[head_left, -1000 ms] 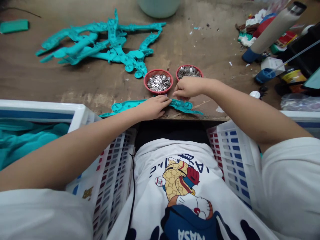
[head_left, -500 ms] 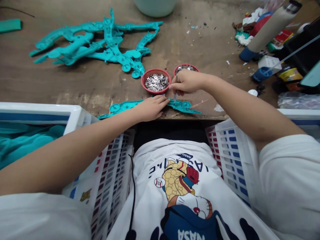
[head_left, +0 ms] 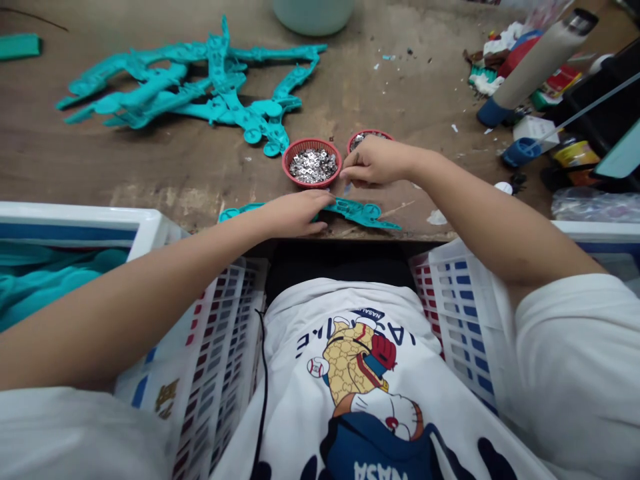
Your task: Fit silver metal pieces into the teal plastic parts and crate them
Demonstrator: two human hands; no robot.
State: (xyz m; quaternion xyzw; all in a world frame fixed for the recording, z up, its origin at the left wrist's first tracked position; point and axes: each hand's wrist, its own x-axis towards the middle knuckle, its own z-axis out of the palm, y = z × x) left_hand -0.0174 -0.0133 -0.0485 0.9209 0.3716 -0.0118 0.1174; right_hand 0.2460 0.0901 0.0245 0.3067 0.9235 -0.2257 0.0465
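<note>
A long turquoise plastic part (head_left: 357, 211) lies along the table's near edge. Across its middle rests my left hand (head_left: 300, 213), thumb on the near side and fingers on the far side, gripping it. My right hand (head_left: 373, 162) hovers just beyond the part, fingertips pinched on a slim tool (head_left: 347, 189) whose pale tip points down; its kind is unclear. Beside those fingertips stands a red basket (head_left: 289, 175) of small shiny metal pieces (head_left: 314, 165). A second red basket (head_left: 385, 134) with similar pieces is partly hidden behind my right hand.
Several turquoise parts (head_left: 220, 87) are heaped at the back left. White crates (head_left: 150, 223) flank my lap, the left one holding turquoise pieces (head_left: 55, 277). A bottle (head_left: 540, 67), a blue cup (head_left: 521, 152) and clutter fill the right side. A pale tub (head_left: 314, 17) stands at the back.
My left hand has slid slightly left and curled more around the turquoise part. The slim tool's tip has lifted off the part; my right hand stays close to the same spot.
</note>
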